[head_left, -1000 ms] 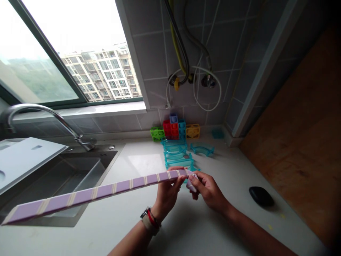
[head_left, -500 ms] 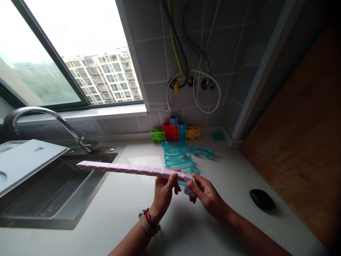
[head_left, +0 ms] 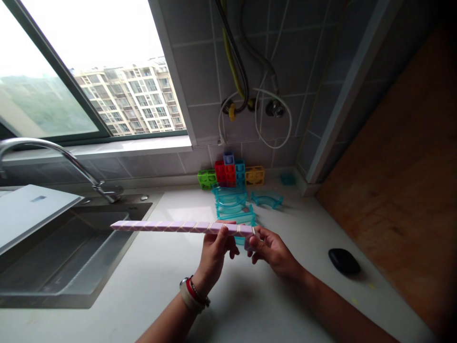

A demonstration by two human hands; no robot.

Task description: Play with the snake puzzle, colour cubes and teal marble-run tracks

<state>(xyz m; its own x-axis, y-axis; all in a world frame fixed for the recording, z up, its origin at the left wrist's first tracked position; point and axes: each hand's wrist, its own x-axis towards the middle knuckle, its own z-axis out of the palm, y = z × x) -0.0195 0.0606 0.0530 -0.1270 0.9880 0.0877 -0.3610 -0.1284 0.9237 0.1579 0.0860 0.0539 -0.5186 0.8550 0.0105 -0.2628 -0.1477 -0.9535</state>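
Note:
A lilac snake puzzle (head_left: pixel 160 226) made of wedge segments stretches almost level above the counter, its pointed far end reaching left over the sink's edge. My left hand (head_left: pixel 213 250), with a watch and bracelets at the wrist, is closed around it right of its middle, thumb on the near face. At the right end, where a short part bends downward, my right hand (head_left: pixel 269 247) pinches it between thumb and fingers. The fingers partly hide that bent end. Behind the hands, clear blue plastic track pieces (head_left: pixel 230 197) lie on the counter.
Green, red, blue and yellow blocks (head_left: pixel 224 174) stand against the tiled wall. A curved blue piece (head_left: pixel 267 199) lies right of the track pieces. To the left are the sink (head_left: pixel 107 257), its white cover board (head_left: pixel 35 214) and a faucet (head_left: pixel 71 157). A black rounded object (head_left: pixel 344 261) rests at right.
The snake puzzle has turned slightly to lie more level, and its bent right end shows less below the bar. Both hands keep hold of it. The whole view has shifted a little.

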